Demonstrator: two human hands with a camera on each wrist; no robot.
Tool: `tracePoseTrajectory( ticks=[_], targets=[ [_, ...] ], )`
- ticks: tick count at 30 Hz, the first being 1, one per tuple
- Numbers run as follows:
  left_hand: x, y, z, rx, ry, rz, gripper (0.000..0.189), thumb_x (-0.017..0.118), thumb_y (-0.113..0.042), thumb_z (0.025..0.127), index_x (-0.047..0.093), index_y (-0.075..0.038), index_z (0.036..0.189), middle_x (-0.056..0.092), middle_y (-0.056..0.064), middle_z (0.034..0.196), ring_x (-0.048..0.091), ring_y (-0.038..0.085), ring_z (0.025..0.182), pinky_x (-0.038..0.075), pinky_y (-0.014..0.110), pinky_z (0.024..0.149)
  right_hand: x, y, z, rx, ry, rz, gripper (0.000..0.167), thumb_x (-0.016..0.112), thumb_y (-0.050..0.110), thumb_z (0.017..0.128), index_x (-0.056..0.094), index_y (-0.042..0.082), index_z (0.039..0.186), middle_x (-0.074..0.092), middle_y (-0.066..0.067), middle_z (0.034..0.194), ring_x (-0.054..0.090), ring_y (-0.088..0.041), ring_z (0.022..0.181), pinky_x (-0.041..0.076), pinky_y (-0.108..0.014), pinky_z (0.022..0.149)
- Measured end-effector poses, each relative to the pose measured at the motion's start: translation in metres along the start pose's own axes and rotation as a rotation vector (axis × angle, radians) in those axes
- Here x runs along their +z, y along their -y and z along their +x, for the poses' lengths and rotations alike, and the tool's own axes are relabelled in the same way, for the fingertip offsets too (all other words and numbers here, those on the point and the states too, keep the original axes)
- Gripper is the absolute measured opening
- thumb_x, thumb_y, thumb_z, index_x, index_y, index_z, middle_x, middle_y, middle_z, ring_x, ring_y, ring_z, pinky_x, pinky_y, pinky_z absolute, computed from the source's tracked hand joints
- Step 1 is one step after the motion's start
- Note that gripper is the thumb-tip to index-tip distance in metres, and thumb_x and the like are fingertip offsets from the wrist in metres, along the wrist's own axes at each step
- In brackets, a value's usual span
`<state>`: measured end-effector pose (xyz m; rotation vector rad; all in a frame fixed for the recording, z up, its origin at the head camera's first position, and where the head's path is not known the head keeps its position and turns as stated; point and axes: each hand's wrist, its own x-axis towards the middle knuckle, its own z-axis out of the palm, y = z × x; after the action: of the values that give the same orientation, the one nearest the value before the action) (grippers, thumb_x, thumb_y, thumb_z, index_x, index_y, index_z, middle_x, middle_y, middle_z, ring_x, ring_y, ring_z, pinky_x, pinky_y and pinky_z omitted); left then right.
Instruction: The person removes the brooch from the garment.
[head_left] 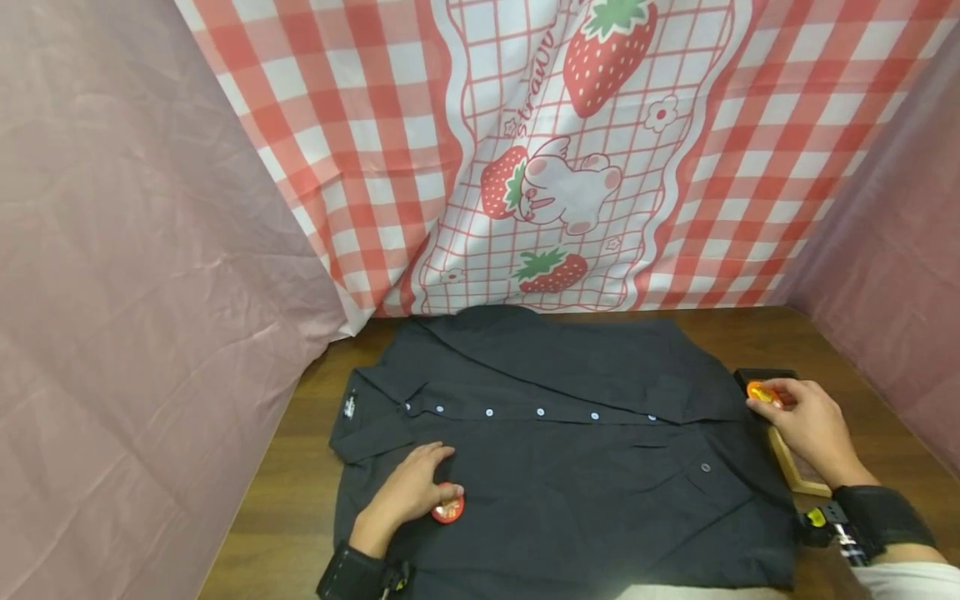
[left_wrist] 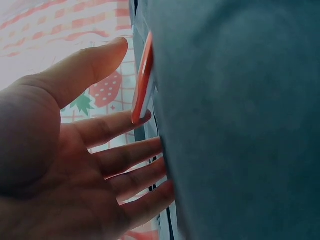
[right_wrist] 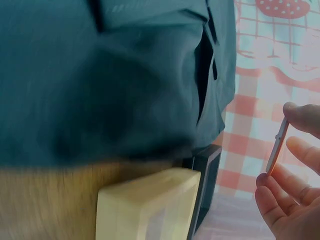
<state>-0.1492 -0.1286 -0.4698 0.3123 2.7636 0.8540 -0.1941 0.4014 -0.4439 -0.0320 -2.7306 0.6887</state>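
A dark button-up shirt (head_left: 570, 492) lies spread flat, its collar toward the left. On its near half sits a round red badge (head_left: 447, 505). My left hand (head_left: 405, 492) is over the shirt with its fingers extended, thumb overlapping the badge in the head view. Seen from the left wrist, the red badge (left_wrist: 143, 82) is edge-on, tilted off the cloth, with a fingertip at its lower edge and the thumb apart. By the shirt's hem, my right hand (head_left: 813, 425) pinches an orange-and-yellow round badge (head_left: 762, 393). Its thin edge (right_wrist: 277, 147) shows between thumb and fingertips in the right wrist view.
Beside the hem, under the right hand, stand a black tray (head_left: 767, 373) and a light wooden tray (head_left: 787, 467). The brown wooden table (head_left: 277, 500) shows around the shirt. A red checked strawberry cloth (head_left: 375, 133) hangs behind; pink drapes (head_left: 150, 250) hang at both sides.
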Motion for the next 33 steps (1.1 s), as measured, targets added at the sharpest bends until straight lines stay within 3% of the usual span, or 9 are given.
tracePoseTrajectory(
  ticks=[8, 17, 33],
  targets=[
    [-0.001, 0.0, -0.001, -0.022, 0.003, -0.006, 0.058, 0.077, -0.028, 0.082, 0.058, -0.001, 0.13, 0.05, 0.023, 0.142, 0.044, 0.041, 0.135, 0.037, 0.059, 0.109, -0.005, -0.012, 0.003, -0.007, 0.031, -0.022, 0.046, 0.07, 0.029, 0.09, 0.061, -0.01, 0.112, 0.056, -0.031, 0.099, 0.054, -0.041, 0.085, 0.042, -0.039, 0.061],
    [-0.001, 0.002, 0.001, -0.022, 0.021, -0.02, 0.058, 0.076, -0.029, 0.083, 0.058, -0.001, 0.131, 0.048, 0.023, 0.144, 0.041, 0.042, 0.137, 0.035, 0.06, 0.11, -0.006, -0.024, 0.005, 0.016, 0.051, -0.034, 0.049, 0.068, 0.033, 0.092, 0.06, -0.011, 0.113, 0.055, -0.034, 0.1, 0.053, -0.045, 0.087, 0.044, -0.053, 0.066],
    [-0.001, 0.002, 0.001, -0.024, 0.014, -0.02, 0.058, 0.076, -0.029, 0.083, 0.058, -0.001, 0.131, 0.048, 0.023, 0.144, 0.042, 0.042, 0.137, 0.035, 0.059, 0.11, -0.011, -0.035, 0.018, 0.023, 0.141, -0.063, 0.045, 0.069, 0.022, 0.091, 0.058, -0.017, 0.111, 0.059, -0.035, 0.094, 0.056, -0.049, 0.084, 0.046, -0.054, 0.066]
  ],
)
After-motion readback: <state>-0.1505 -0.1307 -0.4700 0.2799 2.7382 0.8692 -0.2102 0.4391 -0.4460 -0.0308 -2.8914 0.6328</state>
